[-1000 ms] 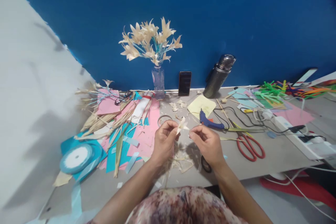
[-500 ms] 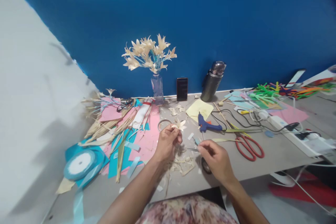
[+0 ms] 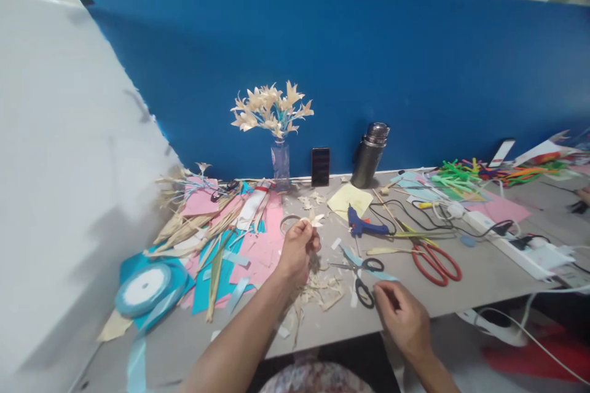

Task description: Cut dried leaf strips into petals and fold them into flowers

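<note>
My left hand is closed in a pinch around a cream dried-husk flower, whose pale petals stick out past the fingertips. On the grey table to its right lie small scissors with black handles, blades pointing left. My right hand is just right of the scissors' handles, apart from them. Its fingers are curled and pinched at the near end of a light-blue ribbon strip, which runs under the scissors. Husk scraps lie between the hands.
A blue glue gun, red-handled scissors and a power strip lie right. Behind stand a vase of husk flowers, a phone and a flask. A ribbon roll sits left. Another person's hand shows far right.
My right hand has let go of the black-handled scissors, which now lie on the table, and has moved right and toward me. My left hand still holds the flower. The view has tilted up.
</note>
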`<action>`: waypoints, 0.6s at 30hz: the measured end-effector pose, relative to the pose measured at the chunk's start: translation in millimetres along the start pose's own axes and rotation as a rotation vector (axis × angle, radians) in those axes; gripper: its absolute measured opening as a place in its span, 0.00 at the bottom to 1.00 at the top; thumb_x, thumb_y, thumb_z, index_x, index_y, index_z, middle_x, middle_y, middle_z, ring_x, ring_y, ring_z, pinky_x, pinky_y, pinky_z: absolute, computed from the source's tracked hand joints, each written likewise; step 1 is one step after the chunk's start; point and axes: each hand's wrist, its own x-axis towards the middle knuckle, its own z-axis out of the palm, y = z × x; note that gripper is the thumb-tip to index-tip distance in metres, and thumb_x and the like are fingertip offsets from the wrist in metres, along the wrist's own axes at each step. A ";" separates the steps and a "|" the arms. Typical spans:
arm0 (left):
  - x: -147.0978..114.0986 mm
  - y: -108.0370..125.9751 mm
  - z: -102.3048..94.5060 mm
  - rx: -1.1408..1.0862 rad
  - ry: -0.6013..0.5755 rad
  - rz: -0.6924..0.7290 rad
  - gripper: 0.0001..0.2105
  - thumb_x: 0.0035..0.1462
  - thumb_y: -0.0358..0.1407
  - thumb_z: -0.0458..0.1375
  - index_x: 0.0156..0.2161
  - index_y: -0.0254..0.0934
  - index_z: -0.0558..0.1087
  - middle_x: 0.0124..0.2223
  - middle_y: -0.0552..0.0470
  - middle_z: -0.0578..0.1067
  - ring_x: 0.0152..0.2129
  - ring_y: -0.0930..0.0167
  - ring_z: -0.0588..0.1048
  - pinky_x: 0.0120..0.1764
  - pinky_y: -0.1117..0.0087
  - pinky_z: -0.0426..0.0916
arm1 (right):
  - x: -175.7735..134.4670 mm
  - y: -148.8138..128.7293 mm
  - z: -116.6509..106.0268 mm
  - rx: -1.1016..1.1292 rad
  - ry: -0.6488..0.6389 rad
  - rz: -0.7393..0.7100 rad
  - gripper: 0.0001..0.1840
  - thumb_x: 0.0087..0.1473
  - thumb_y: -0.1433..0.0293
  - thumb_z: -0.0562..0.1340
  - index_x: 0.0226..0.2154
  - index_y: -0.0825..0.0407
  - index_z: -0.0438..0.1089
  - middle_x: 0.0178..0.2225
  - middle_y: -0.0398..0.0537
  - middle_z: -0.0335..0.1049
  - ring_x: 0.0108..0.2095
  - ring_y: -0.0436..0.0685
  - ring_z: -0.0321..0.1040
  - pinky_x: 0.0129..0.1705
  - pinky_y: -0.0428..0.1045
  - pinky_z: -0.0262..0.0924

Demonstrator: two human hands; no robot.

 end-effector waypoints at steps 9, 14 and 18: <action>5.0 1.5 -4.7 -0.021 0.028 -0.024 0.16 0.43 0.38 0.71 0.27 0.33 0.68 0.24 0.59 0.67 0.16 0.82 0.62 0.21 0.78 0.55 | -3.8 5.3 7.4 -0.059 0.051 -0.139 0.15 0.63 0.62 0.58 0.30 0.50 0.74 0.27 0.47 0.76 0.25 0.55 0.73 0.31 0.48 0.61; 4.7 4.6 -5.5 -0.047 0.043 -0.049 0.16 0.42 0.36 0.72 0.26 0.33 0.68 0.24 0.58 0.68 0.16 0.82 0.62 0.21 0.79 0.55 | -2.7 5.8 8.4 -0.059 0.058 -0.161 0.15 0.63 0.62 0.57 0.31 0.50 0.74 0.27 0.49 0.77 0.25 0.57 0.73 0.31 0.48 0.62; 5.6 1.9 -5.5 -0.045 0.087 -0.043 0.15 0.43 0.35 0.72 0.26 0.33 0.68 0.23 0.58 0.68 0.16 0.82 0.62 0.21 0.79 0.55 | -3.2 3.8 8.2 -0.045 0.068 -0.153 0.13 0.62 0.62 0.59 0.31 0.49 0.74 0.26 0.49 0.77 0.24 0.57 0.73 0.30 0.48 0.63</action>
